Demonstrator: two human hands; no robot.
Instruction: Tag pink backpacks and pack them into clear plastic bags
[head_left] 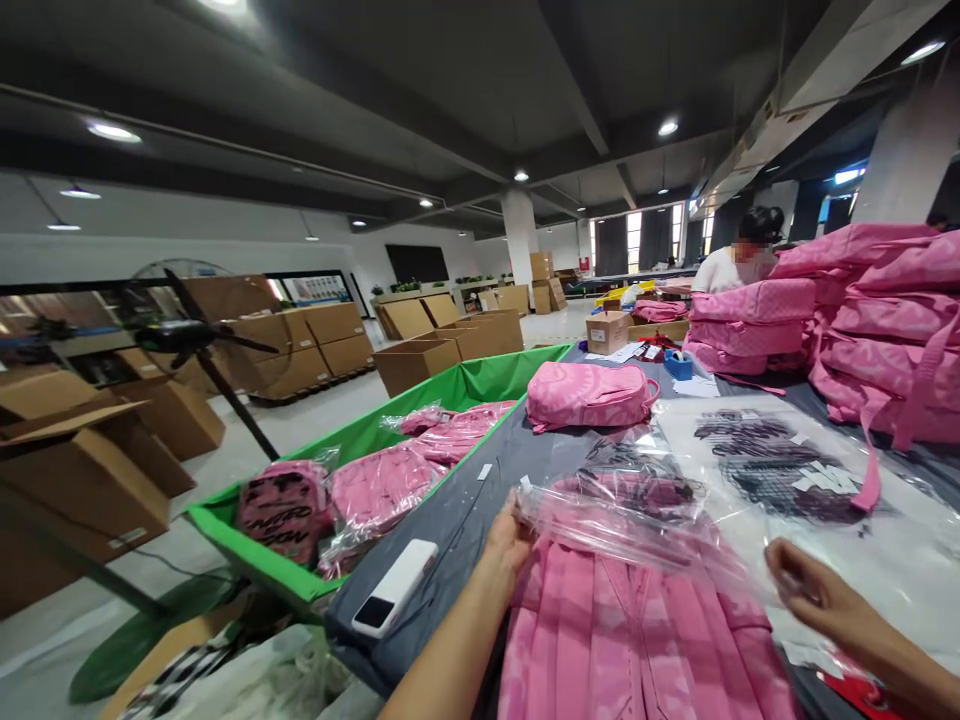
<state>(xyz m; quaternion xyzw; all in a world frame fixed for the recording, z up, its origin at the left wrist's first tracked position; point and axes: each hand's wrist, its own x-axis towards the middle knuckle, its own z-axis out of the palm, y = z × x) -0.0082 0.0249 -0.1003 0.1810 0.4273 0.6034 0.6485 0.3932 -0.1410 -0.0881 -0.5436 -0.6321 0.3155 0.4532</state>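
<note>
A pink backpack lies straps up on the table in front of me. A clear plastic bag is drawn across its upper part, and its band of film runs from left to right. At the left end of that band, my left hand is closed with the film pinched in its fingers. My right hand is beside the bag's right end, fingers loosely curled and apart from the thumb, nothing visible between them. Beyond the bag lies another pink backpack, unwrapped.
Left of the table, a green-sided bin holds several bagged pink backpacks. A white power bank sits on the table's left edge. At right are clear plastic bags and stacked pink backpacks. A person is behind them.
</note>
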